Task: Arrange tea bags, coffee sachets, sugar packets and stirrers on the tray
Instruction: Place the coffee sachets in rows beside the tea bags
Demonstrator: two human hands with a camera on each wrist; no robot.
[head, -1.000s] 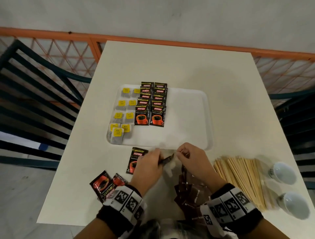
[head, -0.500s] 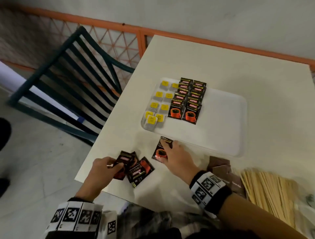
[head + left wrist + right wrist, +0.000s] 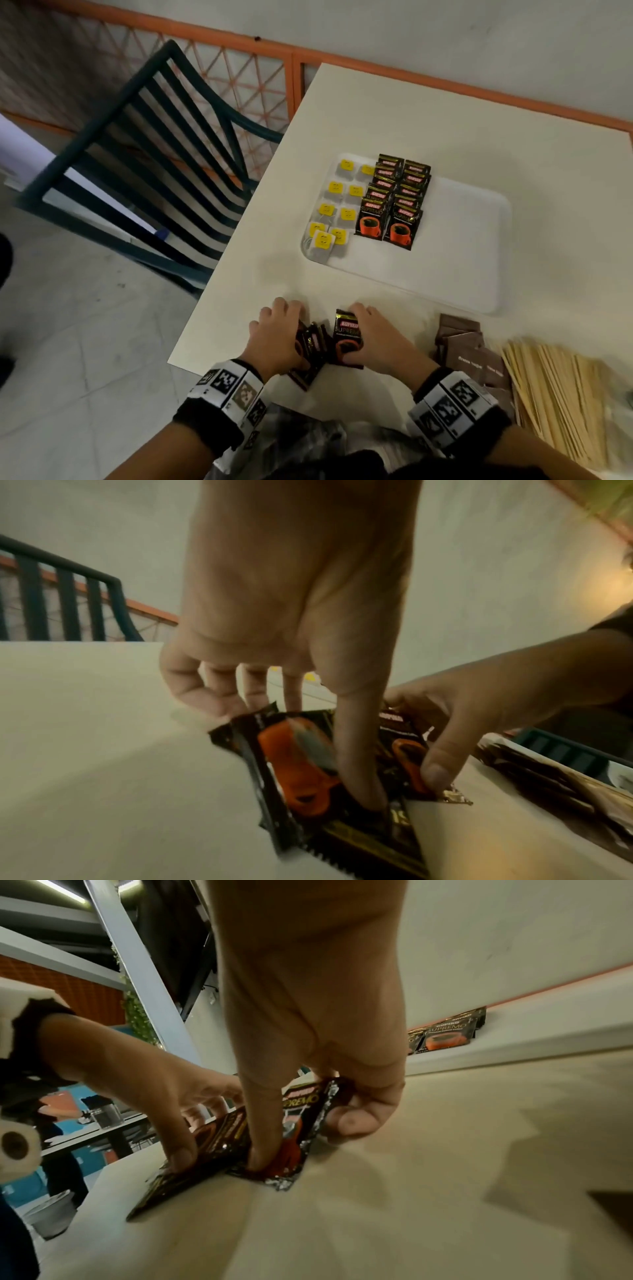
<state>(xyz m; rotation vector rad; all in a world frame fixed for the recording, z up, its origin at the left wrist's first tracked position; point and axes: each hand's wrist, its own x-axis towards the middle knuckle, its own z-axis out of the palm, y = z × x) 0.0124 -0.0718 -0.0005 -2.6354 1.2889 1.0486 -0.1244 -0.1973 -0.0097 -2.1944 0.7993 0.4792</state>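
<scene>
A white tray (image 3: 479, 240) holds tea bags (image 3: 334, 212) with yellow tags in two columns at its left end. Beside them lie two overlapping rows of black coffee sachets (image 3: 394, 202). Near the table's front edge my left hand (image 3: 281, 329) (image 3: 301, 750) curls over a small pile of loose coffee sachets (image 3: 310, 346) (image 3: 294, 758), thumb pressing on top. My right hand (image 3: 370, 329) (image 3: 304, 1139) pinches one coffee sachet (image 3: 347, 339) (image 3: 301, 1104) between thumb and fingers, right against that pile. Brown sugar packets (image 3: 469, 349) and wooden stirrers (image 3: 561, 394) lie to the right.
The white table (image 3: 394, 120) has its left edge close to my left hand. A dark slatted chair (image 3: 144, 164) stands left of the table, with an orange railing (image 3: 239, 78) behind. The tray's right half is bare.
My right hand has slid its sachet back from the tray's front rim towards the left hand's pile. Both hands now meet over the loose sachets.
</scene>
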